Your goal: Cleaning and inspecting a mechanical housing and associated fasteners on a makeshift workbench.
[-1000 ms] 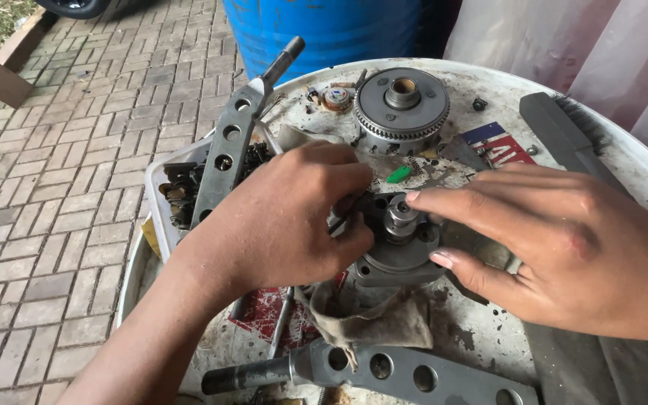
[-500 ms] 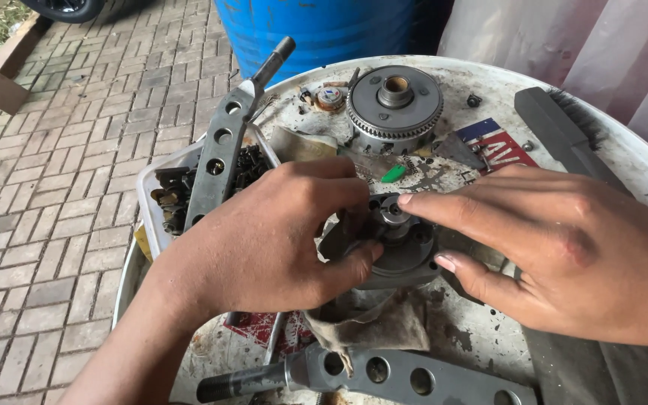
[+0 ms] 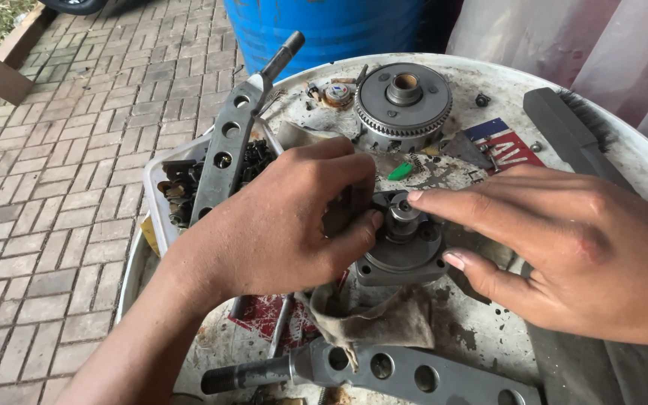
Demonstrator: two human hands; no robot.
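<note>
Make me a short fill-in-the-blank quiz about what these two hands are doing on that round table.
1. Both hands, the left hand and the right hand, touch a grey ____ part with a short shaft.
2. Under that part lies a crumpled ____.
3. Behind it sits a round toothed ____.
4. At the table's far edge stands a ____ barrel.

Missing words: metal; rag; gear; blue

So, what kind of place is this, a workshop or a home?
Probably an outdoor repair spot. A white drum top serves as bench, on brick paving. Both hands, left and right, work a metal hub near a gear.
</note>
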